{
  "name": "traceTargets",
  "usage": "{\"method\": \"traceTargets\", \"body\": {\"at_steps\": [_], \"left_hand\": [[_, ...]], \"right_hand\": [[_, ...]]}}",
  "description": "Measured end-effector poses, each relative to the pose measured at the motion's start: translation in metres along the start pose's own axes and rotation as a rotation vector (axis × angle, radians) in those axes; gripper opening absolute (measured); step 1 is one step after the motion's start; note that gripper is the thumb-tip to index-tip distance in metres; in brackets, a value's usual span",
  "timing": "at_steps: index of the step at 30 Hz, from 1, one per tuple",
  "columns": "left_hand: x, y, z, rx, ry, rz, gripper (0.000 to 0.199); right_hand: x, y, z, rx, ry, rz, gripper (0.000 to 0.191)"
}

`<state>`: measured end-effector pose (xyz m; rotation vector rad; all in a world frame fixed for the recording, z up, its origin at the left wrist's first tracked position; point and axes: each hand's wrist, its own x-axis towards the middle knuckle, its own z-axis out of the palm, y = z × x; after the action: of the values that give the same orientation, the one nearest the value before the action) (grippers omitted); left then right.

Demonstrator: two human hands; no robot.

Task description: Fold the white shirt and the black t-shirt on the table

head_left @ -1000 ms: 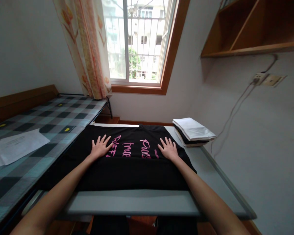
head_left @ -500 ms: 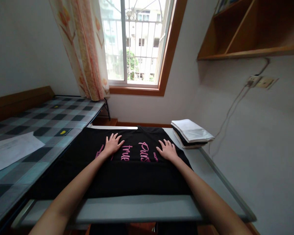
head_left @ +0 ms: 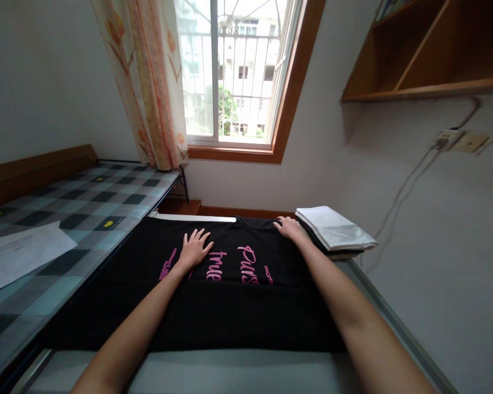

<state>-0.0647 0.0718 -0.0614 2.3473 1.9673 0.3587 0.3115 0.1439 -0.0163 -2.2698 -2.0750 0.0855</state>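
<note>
A black T-shirt (head_left: 246,317) with pink lettering lies spread on the pale table, its near part folded over so that some letters are cut off. My left hand (head_left: 194,249) rests flat on the shirt beside the word "true", fingers spread. Near the shirt's far right edge, by the neckline, my right hand (head_left: 288,226) touches the cloth with its fingers bent but a little apart. Just right of that hand is a stack of folded clothes (head_left: 334,227), white on top with darker cloth beneath.
The pale table (head_left: 238,372) shows along its near edge. To the left stands a bed (head_left: 119,191) with a checked cover and white papers (head_left: 28,251) on it. A curtain (head_left: 156,93) hangs by the window. A wooden shelf (head_left: 427,90) and a socket with a cord (head_left: 447,140) are on the right wall.
My right hand has moved away from me, off the lettering to the far right edge of the shirt. My left hand stays in place on the cloth. The view has shifted slightly.
</note>
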Motion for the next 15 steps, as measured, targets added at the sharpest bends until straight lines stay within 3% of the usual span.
{"method": "traceTargets", "body": {"at_steps": [5, 15], "left_hand": [[-0.001, 0.002, -0.001, 0.000, 0.019, 0.003, 0.055], [-0.001, 0.003, 0.002, 0.005, 0.048, 0.000, 0.053]], "right_hand": [[0.034, -0.001, 0.005, 0.021, -0.055, -0.005, 0.055], [0.071, -0.021, 0.018, 0.116, -0.185, 0.067, 0.063]]}}
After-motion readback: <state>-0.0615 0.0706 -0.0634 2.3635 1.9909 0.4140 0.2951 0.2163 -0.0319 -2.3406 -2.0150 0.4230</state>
